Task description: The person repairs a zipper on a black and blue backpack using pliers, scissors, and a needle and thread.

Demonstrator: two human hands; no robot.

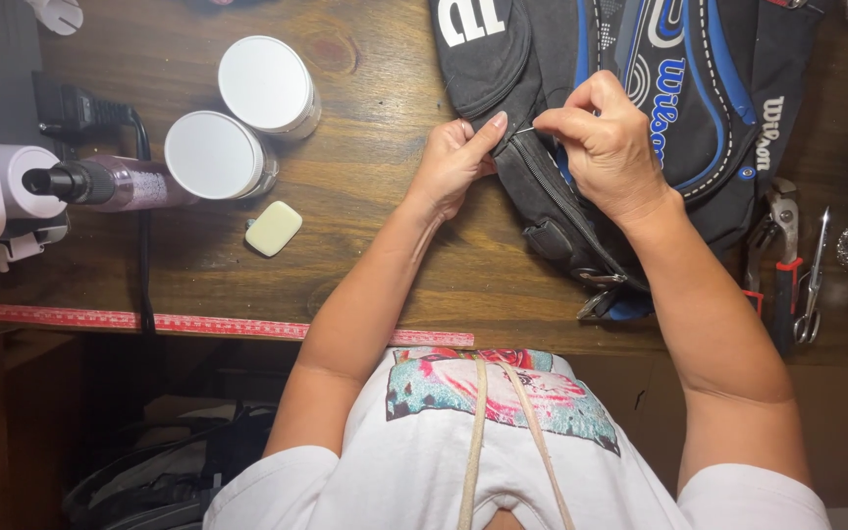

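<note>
Both hands meet at the near edge of a black and blue fabric sports bag (630, 108) lying on the dark wooden counter (375, 196). The left hand (453, 162) pinches the bag's black edge beside a zip, thumb pressed flat on it. The right hand (606, 142) is closed in a fine pinch on a thin needle (524, 129), its tip at the fabric. Two white-lidded round jars (238, 123) stand well to the left; red-handled pliers (780, 265) lie to the right.
</note>
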